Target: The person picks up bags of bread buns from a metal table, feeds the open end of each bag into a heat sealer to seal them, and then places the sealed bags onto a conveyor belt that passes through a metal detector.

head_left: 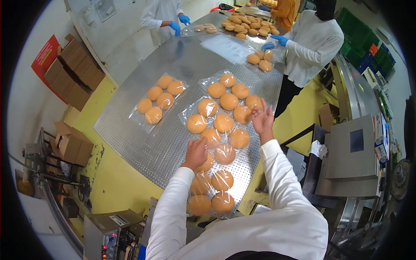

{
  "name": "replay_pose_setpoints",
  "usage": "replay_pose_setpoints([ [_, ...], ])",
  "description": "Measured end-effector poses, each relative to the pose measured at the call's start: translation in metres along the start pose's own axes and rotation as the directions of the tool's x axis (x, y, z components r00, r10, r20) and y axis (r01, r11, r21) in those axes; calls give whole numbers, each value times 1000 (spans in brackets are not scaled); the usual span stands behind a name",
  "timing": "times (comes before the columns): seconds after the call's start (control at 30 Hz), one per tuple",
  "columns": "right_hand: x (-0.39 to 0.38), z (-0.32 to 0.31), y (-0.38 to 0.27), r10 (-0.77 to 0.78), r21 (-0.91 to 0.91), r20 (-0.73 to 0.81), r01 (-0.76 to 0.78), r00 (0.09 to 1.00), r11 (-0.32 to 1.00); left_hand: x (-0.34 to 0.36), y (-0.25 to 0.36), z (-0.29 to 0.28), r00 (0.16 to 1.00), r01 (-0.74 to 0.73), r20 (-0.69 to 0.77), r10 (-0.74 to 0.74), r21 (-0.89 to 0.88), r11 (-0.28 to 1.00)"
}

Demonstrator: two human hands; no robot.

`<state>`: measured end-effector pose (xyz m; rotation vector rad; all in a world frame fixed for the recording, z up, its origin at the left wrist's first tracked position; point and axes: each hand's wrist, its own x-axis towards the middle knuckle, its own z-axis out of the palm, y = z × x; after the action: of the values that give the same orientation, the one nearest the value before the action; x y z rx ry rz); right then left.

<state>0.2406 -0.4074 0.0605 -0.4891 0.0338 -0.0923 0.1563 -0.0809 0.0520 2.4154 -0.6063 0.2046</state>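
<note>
Round golden buns lie in clear plastic bags on a perforated metal table. A middle bag of buns (223,123) is between my hands; another bag of buns (222,180) lies nearest my body, and a third bag of buns (229,101) lies beyond. My left hand (196,153) is curled closed at the left side of the near and middle bags; whether its fingers pinch film is hidden. Beside the right-hand buns, my right hand (263,120) is raised with fingers apart, holding nothing.
Another bag of buns (159,99) lies at the left of the metal table (130,130). Across it, gloved co-workers handle bags by a pile of loose buns (249,25) and flat plastic bags (227,47). A metal machine (353,149) stands right; cardboard boxes (73,143) stand left.
</note>
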Motion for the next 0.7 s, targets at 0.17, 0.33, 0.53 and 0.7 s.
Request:
replay_pose_setpoints([
  [0.17, 9, 44, -1, 7, 37, 147, -13, 989, 999, 5, 7, -9, 992, 83, -89, -92, -101, 991],
  [0.33, -5, 5, 13, 68, -55, 36, -66, 997, 996, 15, 14, -20, 987, 157, 70, -144, -258, 953],
  [0.53, -44, -49, 44, 21, -226, -333, -101, 943, 969, 10, 9, -10, 991, 127, -13, -133, -216, 968],
  [0.7, -51, -63, 43, -5, -230, -350, -80, 937, 970, 5, 14, -18, 986, 158, -53, -158, 6, 987],
])
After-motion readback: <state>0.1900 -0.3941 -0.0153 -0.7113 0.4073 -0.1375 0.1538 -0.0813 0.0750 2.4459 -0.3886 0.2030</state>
